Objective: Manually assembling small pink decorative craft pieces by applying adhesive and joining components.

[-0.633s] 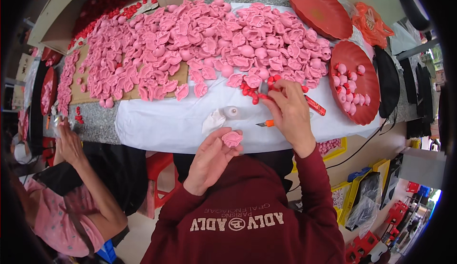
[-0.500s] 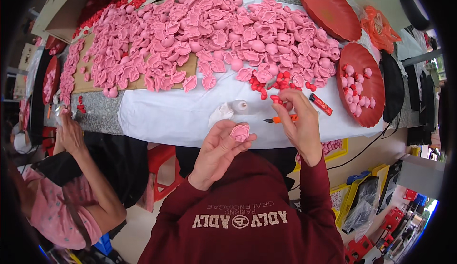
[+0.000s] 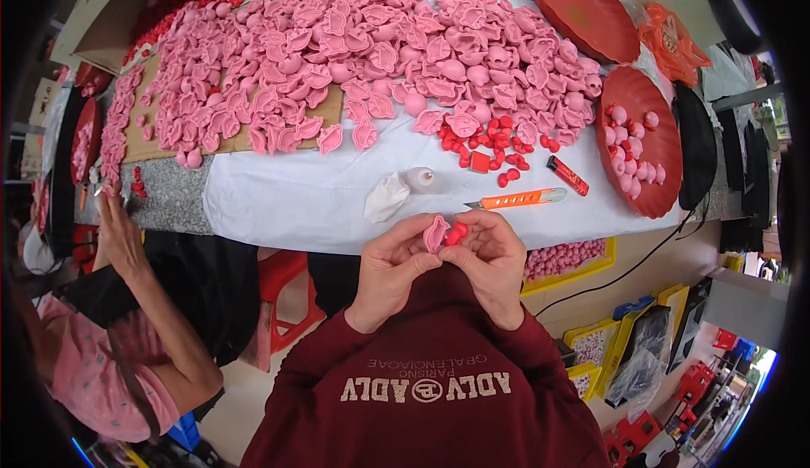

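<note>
Just above my lap, my left hand (image 3: 390, 267) pinches a small hollow pink molded piece (image 3: 435, 234) with a wavy rim. My right hand (image 3: 491, 267), its fingers closed, holds a small glossy red piece (image 3: 456, 233) right beside the pink one; whether the two touch is hard to tell. Ahead of my hands lies an orange utility knife (image 3: 523, 199) with its blade pointing left. A small white bottle (image 3: 419, 180) and a crumpled white tissue (image 3: 386, 199) are to its left. Loose red pieces (image 3: 498, 135) lie beyond the knife, near a red square block (image 3: 480, 162).
A large heap of pink pieces (image 3: 363, 55) covers the far table. At right are a red tube (image 3: 568, 176), a red dish (image 3: 654, 202) holding pink balls, and another red dish (image 3: 585, 13). A co-worker's hand (image 3: 122, 240) works at left. Yellow-edged trays (image 3: 591, 274) stand below.
My right hand has come back from the red pieces to my left hand, bringing a red piece. The pink piece has turned in my left fingers. The knife is now fully uncovered.
</note>
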Action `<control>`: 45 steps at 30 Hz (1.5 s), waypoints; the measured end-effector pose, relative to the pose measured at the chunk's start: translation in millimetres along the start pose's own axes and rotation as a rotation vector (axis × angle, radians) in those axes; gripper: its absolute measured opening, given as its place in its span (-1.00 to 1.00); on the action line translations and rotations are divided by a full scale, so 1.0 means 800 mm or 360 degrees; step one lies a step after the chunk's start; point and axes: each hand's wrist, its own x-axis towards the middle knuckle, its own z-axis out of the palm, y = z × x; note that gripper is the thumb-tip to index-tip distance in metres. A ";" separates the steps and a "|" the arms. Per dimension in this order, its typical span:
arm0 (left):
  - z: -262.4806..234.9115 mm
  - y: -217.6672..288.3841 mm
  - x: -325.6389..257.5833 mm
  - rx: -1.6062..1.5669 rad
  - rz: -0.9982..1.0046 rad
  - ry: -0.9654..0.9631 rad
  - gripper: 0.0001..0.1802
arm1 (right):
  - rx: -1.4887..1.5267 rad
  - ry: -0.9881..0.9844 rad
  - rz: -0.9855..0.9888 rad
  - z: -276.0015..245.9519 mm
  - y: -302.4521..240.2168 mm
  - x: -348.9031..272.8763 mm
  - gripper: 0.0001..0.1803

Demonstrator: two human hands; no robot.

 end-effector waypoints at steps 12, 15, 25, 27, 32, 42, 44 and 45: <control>0.002 0.003 -0.004 -0.0030 -0.0073 0.0125 -0.70 | -0.0497 -0.0063 0.0019 -0.001 -0.022 0.000 -0.65; -0.003 -0.003 -0.006 0.0096 -0.0054 0.0042 -0.70 | -0.0465 -0.0041 0.0057 0.001 -0.021 0.001 -0.69; 0.004 0.004 -0.002 -0.0271 -0.0314 0.0019 -0.66 | -0.0315 -0.0111 -0.0011 -0.016 -0.009 0.004 -0.67; 0.010 0.003 -0.002 -0.0281 -0.0325 -0.0004 -0.67 | -0.0230 -0.0147 0.0071 -0.018 -0.013 0.005 -0.66; 0.002 -0.001 0.000 -0.0158 -0.0337 -0.0026 -0.73 | -0.0694 -0.0198 -0.0303 -0.015 -0.021 0.006 -0.62; 0.010 0.005 0.005 -0.0257 -0.0432 -0.0126 -0.69 | -0.0831 -0.0242 -0.0458 -0.020 -0.025 0.010 -0.58; 0.014 0.017 0.004 0.0133 -0.0397 -0.0163 -0.66 | -0.0720 -0.0361 -0.0216 -0.030 -0.041 0.011 -0.64; 0.017 0.023 0.003 0.0521 -0.0358 -0.0196 -0.63 | -0.0724 -0.0355 -0.0218 -0.030 -0.042 0.011 -0.64</control>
